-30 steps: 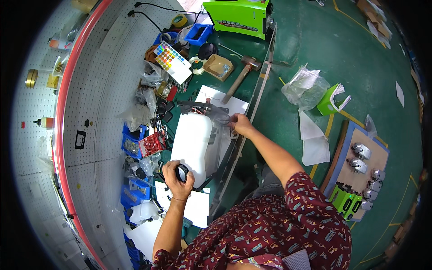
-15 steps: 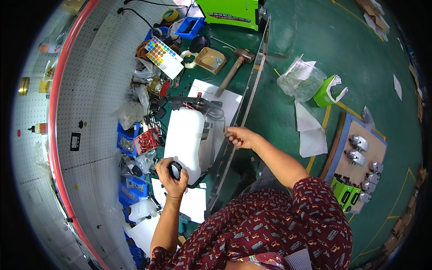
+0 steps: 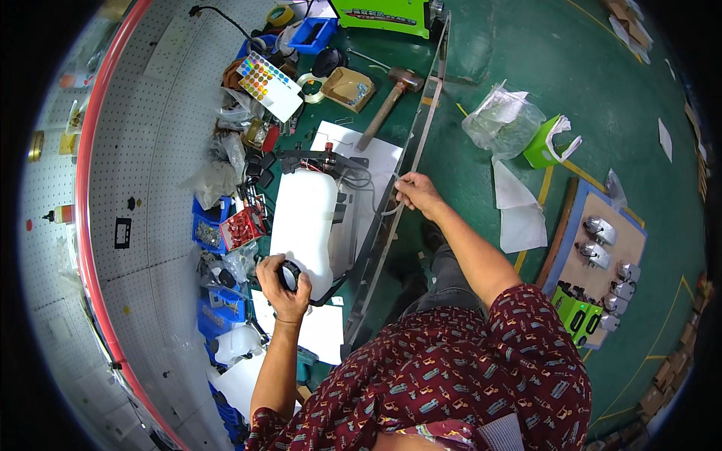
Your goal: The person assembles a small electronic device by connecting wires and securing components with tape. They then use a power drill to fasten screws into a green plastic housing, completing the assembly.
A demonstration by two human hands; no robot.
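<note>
While the left hand (image 3: pixel 282 284) closes its fingers around the round black cap (image 3: pixel 288 274) at the near end of the long white plastic tank (image 3: pixel 303 222), that tank lies flat on the green counter (image 3: pixel 391 71) in a black metal frame (image 3: pixel 323 159), resting on white paper sheets. Just right of the tank, the right hand (image 3: pixel 417 194) pinches a thin clear tube (image 3: pixel 385 197) that curves back toward the frame. Beyond the tank's far end lies a wooden-handled hammer (image 3: pixel 387 105), and a red parts bin (image 3: pixel 242 228) sits close on the tank's left.
</note>
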